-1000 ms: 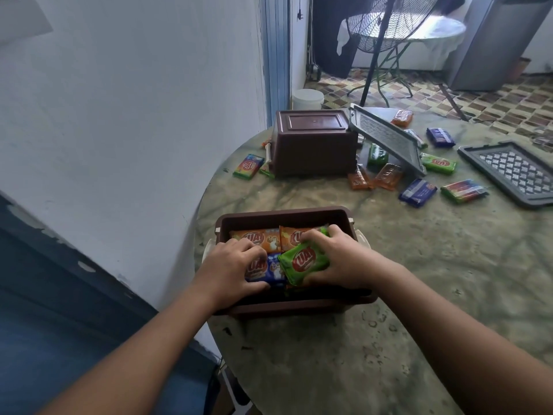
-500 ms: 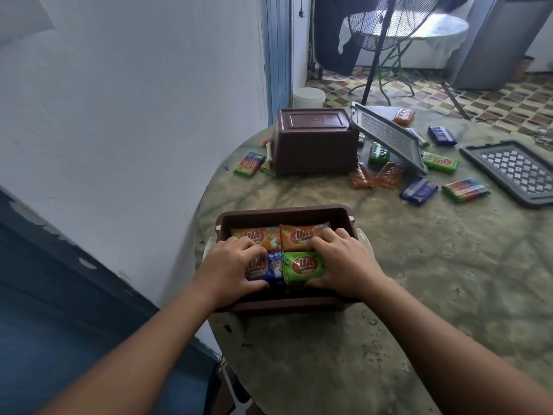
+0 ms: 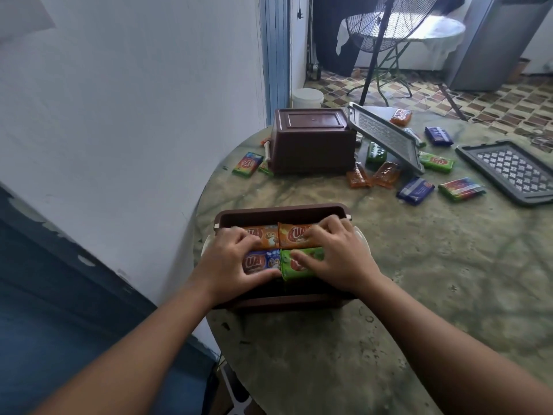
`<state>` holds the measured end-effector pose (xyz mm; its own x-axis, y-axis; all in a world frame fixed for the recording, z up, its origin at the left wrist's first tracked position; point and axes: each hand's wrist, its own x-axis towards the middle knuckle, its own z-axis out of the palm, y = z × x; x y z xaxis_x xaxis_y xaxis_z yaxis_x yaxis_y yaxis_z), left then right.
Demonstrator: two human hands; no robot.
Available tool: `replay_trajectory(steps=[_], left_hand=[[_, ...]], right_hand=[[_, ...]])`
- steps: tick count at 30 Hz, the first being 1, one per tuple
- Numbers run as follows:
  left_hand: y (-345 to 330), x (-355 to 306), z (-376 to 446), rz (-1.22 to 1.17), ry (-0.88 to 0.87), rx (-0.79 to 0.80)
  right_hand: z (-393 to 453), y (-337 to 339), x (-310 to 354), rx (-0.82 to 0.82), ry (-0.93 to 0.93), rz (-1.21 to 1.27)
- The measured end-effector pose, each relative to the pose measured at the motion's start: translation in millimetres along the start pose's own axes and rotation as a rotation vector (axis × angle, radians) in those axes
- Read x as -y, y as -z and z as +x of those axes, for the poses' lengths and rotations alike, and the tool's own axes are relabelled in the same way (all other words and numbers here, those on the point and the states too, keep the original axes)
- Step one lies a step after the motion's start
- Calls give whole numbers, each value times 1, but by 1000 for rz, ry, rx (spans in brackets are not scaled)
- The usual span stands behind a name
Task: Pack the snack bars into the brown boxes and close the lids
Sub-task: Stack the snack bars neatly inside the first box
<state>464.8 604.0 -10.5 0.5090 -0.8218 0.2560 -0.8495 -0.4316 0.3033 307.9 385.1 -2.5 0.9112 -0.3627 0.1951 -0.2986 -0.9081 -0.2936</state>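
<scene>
Change: since half a second ago we are sliding our right hand (image 3: 338, 259) further over the green bar (image 3: 302, 263).
Hands: our left hand (image 3: 230, 259) is curling its fingers around the blue bar (image 3: 260, 262); our right is pressing fingers on the green bar.
Box: open brown box (image 3: 281, 212) is sitting near the tabletop's front edge, holding four bars.
Tabletop: round mottled green tabletop (image 3: 419, 265) is carrying an upturned brown box (image 3: 311, 145), two grey lids, scattered bars.
Room: white wall (image 3: 134, 100) is standing left; a fan (image 3: 389, 25) is standing on patterned tiles beyond.
</scene>
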Motion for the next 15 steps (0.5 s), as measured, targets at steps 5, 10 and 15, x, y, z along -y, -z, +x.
replay_trajectory(steps=[5, 10, 15], left_hand=[[-10, 12, 3, 23, 450, -217], [-19, 27, 12, -210, 744, -16], [-18, 28, 17, -145, 791, 62]], right_hand=[[12, 3, -16, -71, -559, 272], [21, 1, -26, 128, -745, 440], [22, 1, -29, 142, -759, 513]])
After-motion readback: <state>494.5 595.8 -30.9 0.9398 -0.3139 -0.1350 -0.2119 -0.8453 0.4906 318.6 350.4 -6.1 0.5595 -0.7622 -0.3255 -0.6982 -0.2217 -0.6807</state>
